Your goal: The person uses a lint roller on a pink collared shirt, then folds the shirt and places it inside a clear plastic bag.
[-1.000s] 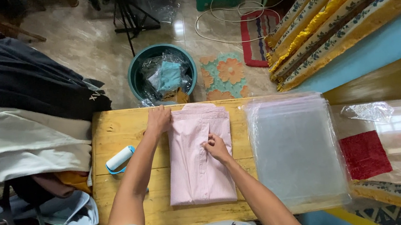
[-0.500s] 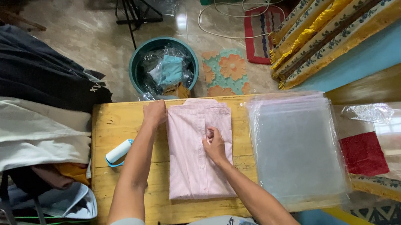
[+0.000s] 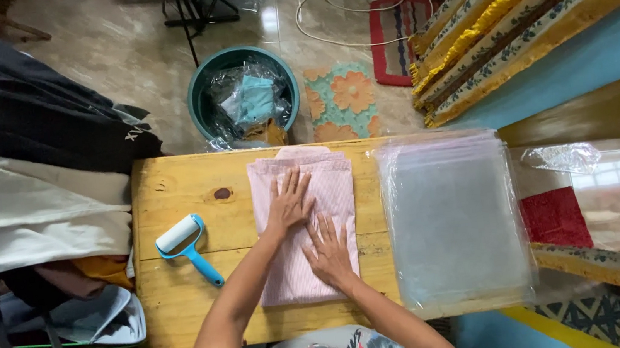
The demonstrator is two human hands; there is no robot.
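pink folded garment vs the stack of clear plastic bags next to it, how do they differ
The pink folded garment is opaque cloth, while the stack of clear plastic bags is see-through and glossy. The garment is narrower; the stack is wider. Both hands, left hand and right hand, press flat on the garment; the stack lies untouched. Both lie flat on the wooden table.

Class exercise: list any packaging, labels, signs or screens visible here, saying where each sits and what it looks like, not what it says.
Stack of clear plastic bags: on the wooden table, right of the folded pink garment; rectangular, transparent.
Crumpled clear wrappers: inside the round teal tub on the floor.
No signs or screens visible.
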